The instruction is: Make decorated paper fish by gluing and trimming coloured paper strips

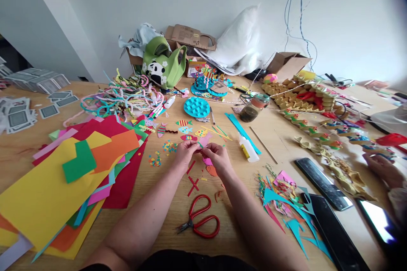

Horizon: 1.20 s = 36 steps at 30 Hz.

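Paper, small and pink [205,140], is pinched in the grips of left hand [187,151] and right hand [217,155]; red-handled metal scissors [190,223] edge open wooden desk [176,197] between forearms.

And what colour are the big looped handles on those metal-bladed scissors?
Both looped handles are plain, shiny red; the head view shows them best.

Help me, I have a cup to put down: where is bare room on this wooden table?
Bare wood shows between the thin wooden stick and beige carton strip, and between the red paper sheets and left forearm. It is crowded far left under yellow paper, and front right with blue scraps and black phones.
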Tool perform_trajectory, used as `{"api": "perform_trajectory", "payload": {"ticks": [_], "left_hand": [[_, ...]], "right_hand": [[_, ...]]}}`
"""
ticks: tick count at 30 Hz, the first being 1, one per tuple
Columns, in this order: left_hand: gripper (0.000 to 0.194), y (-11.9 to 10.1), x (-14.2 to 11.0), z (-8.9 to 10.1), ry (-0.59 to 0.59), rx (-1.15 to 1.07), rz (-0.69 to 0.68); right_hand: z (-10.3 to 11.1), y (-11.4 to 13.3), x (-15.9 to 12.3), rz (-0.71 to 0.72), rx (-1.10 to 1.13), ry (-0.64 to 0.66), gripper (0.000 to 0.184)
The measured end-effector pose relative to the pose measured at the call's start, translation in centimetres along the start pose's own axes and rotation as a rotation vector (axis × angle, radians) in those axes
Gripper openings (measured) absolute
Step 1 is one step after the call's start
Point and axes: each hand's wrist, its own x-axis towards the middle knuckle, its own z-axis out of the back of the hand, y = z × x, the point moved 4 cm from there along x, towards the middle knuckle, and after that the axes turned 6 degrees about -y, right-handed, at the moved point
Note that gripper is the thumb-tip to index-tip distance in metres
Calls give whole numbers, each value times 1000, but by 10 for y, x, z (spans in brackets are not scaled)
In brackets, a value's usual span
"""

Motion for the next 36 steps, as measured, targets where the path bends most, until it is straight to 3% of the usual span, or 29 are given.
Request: {"api": "perform_trajectory", "payload": {"ticks": [3, 6, 11, 14, 20, 26, 31, 36], "left_hand": [[9, 0, 1, 1, 1, -39, 11], [16, -1, 4, 4, -26, -106, 17], [24, -3, 8, 9, -46, -185, 35], [27, -2, 8, 9, -42, -191, 31], [32, -3, 9, 12, -54, -174, 2], [31, -5, 9, 11, -69, -163, 4], [29, -3, 9, 9, -66, -163, 9], [30, 0, 8, 9, -58, -149, 18]], "right_hand": [[3, 5, 1, -2, -10, 31, 25], [22, 18, 7, 15, -20, 62, 32], [92, 35, 25, 159, 10, -310, 37], [108, 27, 34, 166, -155, -276, 28], [106, 20, 38, 262, -696, -155, 14], [103, 18, 21, 224, -704, 10, 5], [88, 1, -15, 233, -927, 168, 8], [80, -7, -41, 283, -1158, 126, 7]]}}
